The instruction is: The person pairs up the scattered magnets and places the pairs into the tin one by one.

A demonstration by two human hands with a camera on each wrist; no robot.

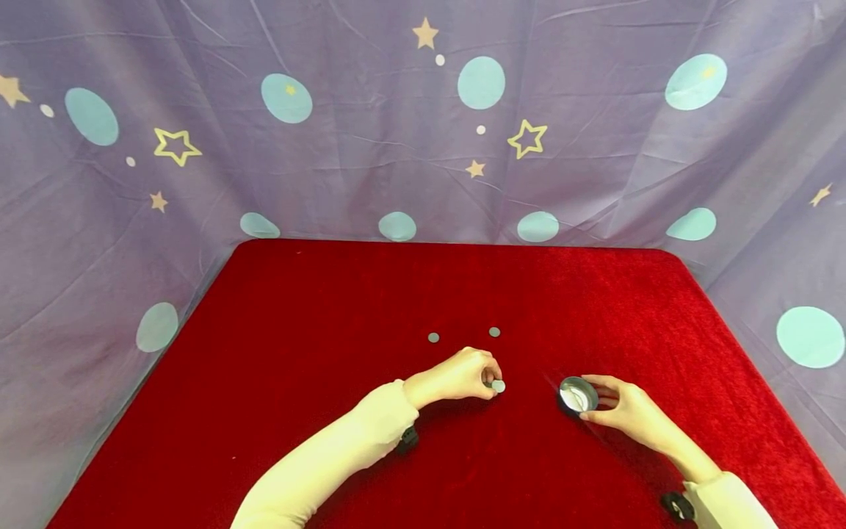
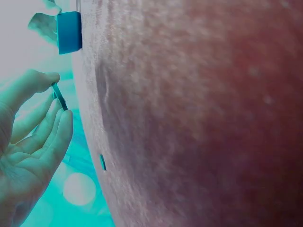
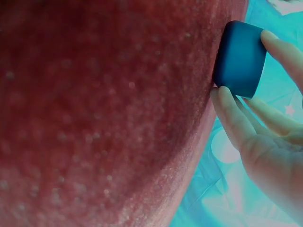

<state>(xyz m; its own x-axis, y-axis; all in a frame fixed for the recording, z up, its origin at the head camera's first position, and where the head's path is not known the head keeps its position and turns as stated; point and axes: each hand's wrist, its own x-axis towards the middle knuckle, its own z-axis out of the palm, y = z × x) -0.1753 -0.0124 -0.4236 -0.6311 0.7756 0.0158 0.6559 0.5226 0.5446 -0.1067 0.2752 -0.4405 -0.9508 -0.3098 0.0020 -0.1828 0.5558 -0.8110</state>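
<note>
Far L: lilac-grey backdrop w/ stars & pale-blue dots, hung L, behind & R of the tbl. Red plush cloth covers the tbl top. Next, L sleeve, pale, reaching in from the bottom edge, w/ a small black wrist device on the underside by the cuff.

Then L-most loose disc, grey, coin-like, flat on cloth, just beyond the L hand. That hand pinches the held disc, silvery & thin, b/w thumb & fingertips, edges gripped (clear in L wrist view); it's approx. mid-tbl. R-most loose disc lies flat on cloth beyond the held one, a bit R of the other loose one & apart from it.

Further R: round open-top tin, dark outside, shiny inside, mouth up, seems to stand on cloth; can't tell if the bright arc inside is a disc or a reflection. R hand grips it from the R, thumb on near side, fingers on far side. Hands well apart, cloth showing b/w them. Far R, bottom edge: second black device & R sleeve, also pale.
</note>
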